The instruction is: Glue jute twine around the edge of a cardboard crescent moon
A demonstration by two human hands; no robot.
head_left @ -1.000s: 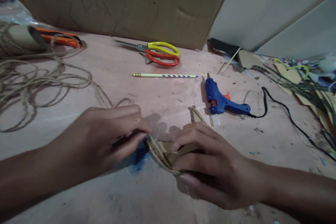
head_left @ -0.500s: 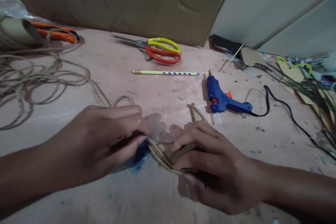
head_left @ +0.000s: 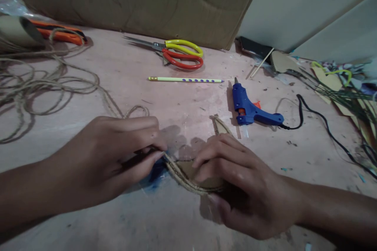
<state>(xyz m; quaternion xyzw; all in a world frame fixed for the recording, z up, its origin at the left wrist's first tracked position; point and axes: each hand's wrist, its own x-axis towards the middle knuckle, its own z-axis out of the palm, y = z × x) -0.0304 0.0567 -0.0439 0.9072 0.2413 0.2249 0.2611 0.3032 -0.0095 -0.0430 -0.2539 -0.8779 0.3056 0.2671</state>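
My left hand [head_left: 126, 153] pinches jute twine [head_left: 173, 164] between thumb and fingertips at the left end of a cardboard piece [head_left: 185, 168]. Along the curved near edge of that piece runs the twine. My right hand [head_left: 244, 184] grips the cardboard from the right, fingers over its top and thumb low at the near edge; the palm hides part of it. Beyond the right knuckles, a pointed, twine-edged cardboard tip [head_left: 220, 125] sticks out. From behind the left hand, loose twine [head_left: 108, 100] trails back to a tangled heap at the left.
A blue glue gun [head_left: 246, 106] lies right of centre, its black cord running right. Behind are a pencil [head_left: 188, 80], scissors [head_left: 176, 53] and a large cardboard panel [head_left: 141, 0]. An orange cutter [head_left: 61, 33] lies beside the twine roll [head_left: 20, 33]; craft scraps [head_left: 338, 82] crowd the right.
The right fingers have shifted slightly on the cardboard, and the twine between the hands sits a little differently along the edge. The left hand keeps its pinch; the view has moved slightly.
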